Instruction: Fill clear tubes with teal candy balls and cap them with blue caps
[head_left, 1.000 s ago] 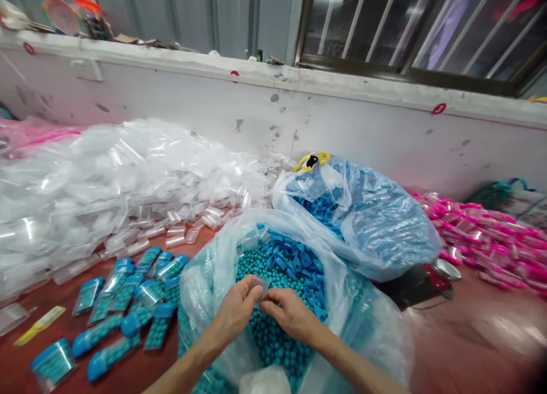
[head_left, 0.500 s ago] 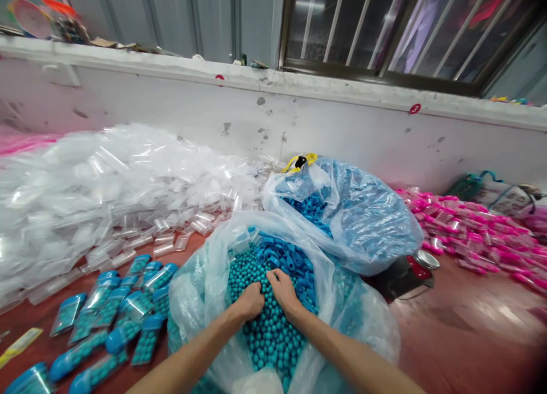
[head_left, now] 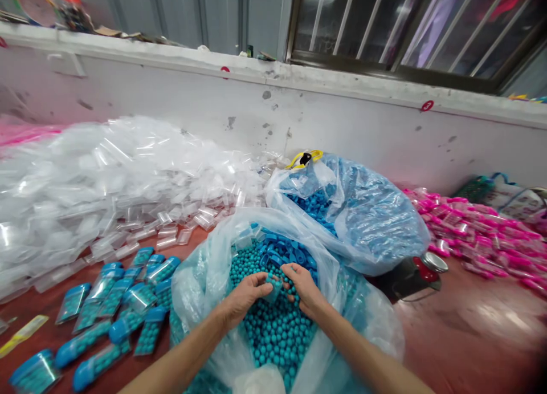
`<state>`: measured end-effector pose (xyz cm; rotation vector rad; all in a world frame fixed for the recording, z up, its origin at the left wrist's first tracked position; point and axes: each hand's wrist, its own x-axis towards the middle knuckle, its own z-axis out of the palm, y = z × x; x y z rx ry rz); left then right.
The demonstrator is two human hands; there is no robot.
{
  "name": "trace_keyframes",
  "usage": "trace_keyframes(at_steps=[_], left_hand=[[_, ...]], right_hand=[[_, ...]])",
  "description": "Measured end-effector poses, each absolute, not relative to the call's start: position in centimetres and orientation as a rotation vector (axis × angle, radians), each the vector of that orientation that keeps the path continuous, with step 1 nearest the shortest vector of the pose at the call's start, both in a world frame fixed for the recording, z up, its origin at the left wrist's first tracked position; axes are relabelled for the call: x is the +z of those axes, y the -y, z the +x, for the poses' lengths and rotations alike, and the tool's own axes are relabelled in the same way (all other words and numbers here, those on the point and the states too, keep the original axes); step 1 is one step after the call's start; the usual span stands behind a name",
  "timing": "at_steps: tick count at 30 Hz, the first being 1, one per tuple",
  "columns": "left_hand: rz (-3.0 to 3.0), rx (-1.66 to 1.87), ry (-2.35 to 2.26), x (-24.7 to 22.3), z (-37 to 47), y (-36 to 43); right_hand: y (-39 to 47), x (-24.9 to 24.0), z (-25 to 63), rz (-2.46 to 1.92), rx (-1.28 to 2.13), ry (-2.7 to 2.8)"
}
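Note:
A clear plastic bag (head_left: 199, 274) stands open in front of me, holding a mass of teal beads (head_left: 280, 340) and, towards its back, blue plastic caps (head_left: 288, 251). Just over the beads, my left hand (head_left: 248, 297) pinches a small clear container (head_left: 272, 289) filled with teal beads. My right hand (head_left: 304, 288) is curled close against the container's right side, with a few beads at its fingertips. Its fingers partly hide the container's mouth. To the left, several filled containers with blue caps (head_left: 149, 331) lie on the red surface.
Clear empty containers (head_left: 128, 177) form a large heap at the left. Behind the bead bag is another bag (head_left: 371, 211) with blue parts. Pink pieces (head_left: 478, 228) are piled at the right, near a dark jar with a silver lid (head_left: 435, 262). A yellow strip (head_left: 23, 336) lies at far left.
Both hands have risen out of the beads. The small container, hidden before, now shows in my left hand with beads in it. The view has shifted slightly.

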<state>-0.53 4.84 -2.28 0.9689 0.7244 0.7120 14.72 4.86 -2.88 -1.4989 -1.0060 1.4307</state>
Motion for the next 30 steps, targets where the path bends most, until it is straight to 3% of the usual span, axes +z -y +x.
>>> trace_keyframes(at_steps=[3,8,22,24,28,30], left_hand=[[1.104,0.743,-0.855,-2.4,-0.8,-4.9],[1.245,0.697,-0.953,-2.5,-1.3,-4.9],[1.167,0.436,-0.924,-1.8,-2.5,-3.1],[1.121,0.486,-0.964,-1.9,-2.7,-2.9],[0.992,0.596,-0.993,-2.3,-2.8,-2.7],[0.973,0.588,-1.002,-2.5,-2.7,-2.6]], right_hand=[[-4.4,-2.7,15.4,-1.506,1.366,1.126],[-3.1,-1.3,15.9,-1.290,0.957,1.756],[-1.6,-0.2,16.5,-1.332,1.223,2.103],[-2.3,0.0,16.6,-1.421,1.039,2.286],[-5.4,-0.3,15.0,-1.635,0.176,2.521],[-7.2,-0.8,13.6,-1.662,-0.094,2.545]])
